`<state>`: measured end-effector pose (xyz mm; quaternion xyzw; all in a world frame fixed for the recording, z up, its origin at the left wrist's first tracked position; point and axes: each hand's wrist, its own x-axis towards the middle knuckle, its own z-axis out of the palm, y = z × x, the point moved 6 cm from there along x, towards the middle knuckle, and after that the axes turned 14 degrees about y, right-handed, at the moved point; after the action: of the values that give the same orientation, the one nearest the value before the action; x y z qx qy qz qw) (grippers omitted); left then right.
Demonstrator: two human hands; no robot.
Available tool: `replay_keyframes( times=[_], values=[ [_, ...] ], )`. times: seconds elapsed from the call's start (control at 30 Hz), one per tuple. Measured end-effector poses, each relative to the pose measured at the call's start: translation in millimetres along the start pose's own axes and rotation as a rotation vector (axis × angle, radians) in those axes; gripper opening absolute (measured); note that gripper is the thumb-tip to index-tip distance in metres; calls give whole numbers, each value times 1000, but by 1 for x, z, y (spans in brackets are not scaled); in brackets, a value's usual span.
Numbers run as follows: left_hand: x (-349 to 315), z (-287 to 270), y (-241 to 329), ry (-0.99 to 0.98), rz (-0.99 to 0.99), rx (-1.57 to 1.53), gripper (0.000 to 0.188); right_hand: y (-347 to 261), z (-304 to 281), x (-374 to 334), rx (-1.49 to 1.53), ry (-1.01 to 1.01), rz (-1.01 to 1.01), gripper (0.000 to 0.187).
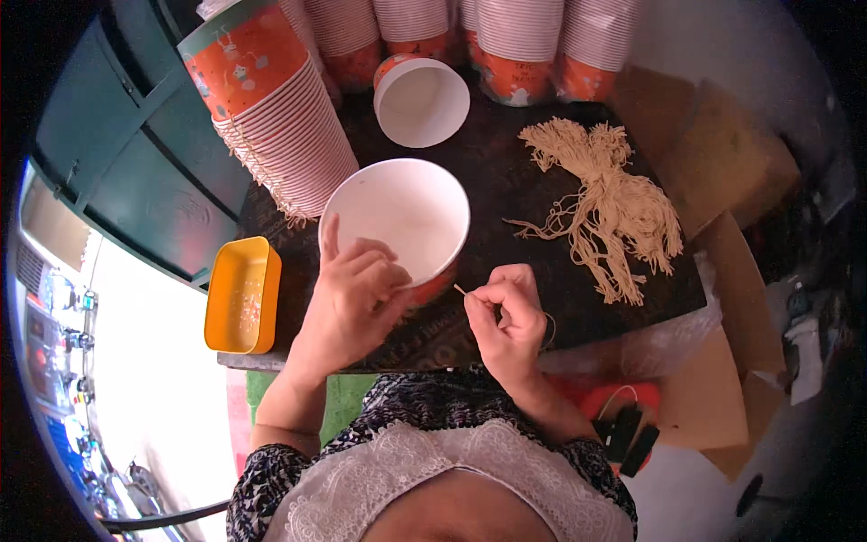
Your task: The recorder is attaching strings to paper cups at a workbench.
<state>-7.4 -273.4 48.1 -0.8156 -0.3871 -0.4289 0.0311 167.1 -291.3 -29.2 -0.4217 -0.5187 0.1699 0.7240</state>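
Reference: a clock face is centred on the near bucket, with 12 o'clock away from the person.

The right hand, at 4 to 5 o'clock, pinches a thin cream cord between thumb and index finger. The visible tip of the cord points toward 10 o'clock, its long axis running between 10 and 4. A thin curved strand shows on the 3 o'clock side of the same hand; its link to the tip is hidden by the fingers.

The left hand, at 7 o'clock, sits at the near rim, index finger raised, other fingers curled. Whether these fingers grip the rim cannot be determined.

The near bucket stands on the dark bench, its white mouth facing up toward the viewer. Its axis is foreshortened; the base is hidden, and only a strip of orange wall shows at 5 o'clock.

A yellow container lies at 8 o'clock, long axis roughly 12 to 6; small pale bits inside are too small to identify. A cord bundle lies at 3 o'clock, long axis 11 to 5, loose ends fanned.

A tall bucket stack rises at 10 to 11 o'clock, its top cut off. Beyond, a second bucket points its mouth toward 5 o'clock. Farther bucket stacks, 12 to 2 o'clock, are cropped above.
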Motion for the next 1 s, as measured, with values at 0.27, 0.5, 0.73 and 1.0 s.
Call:
replay_keyframes(
  times=[0.27, 0.5, 0.73, 1.0],
  values=[
    [3, -1, 14, -59, -140, -75, 12, -6, -1, 0, 3, 33, -104, 21],
    [9, -15, 3, 33, -143, -56, 8, -13, 6, 5, -6, 8, -148, 20],
    [10, -15, 0, 13, -169, -65, 8, -12, 9, 6, -11, 12, -155, 20],
    [19, -9, -1, -38, -145, -73, 5, -7, 13, 6, -19, 5, -155, 20]
  ],
)
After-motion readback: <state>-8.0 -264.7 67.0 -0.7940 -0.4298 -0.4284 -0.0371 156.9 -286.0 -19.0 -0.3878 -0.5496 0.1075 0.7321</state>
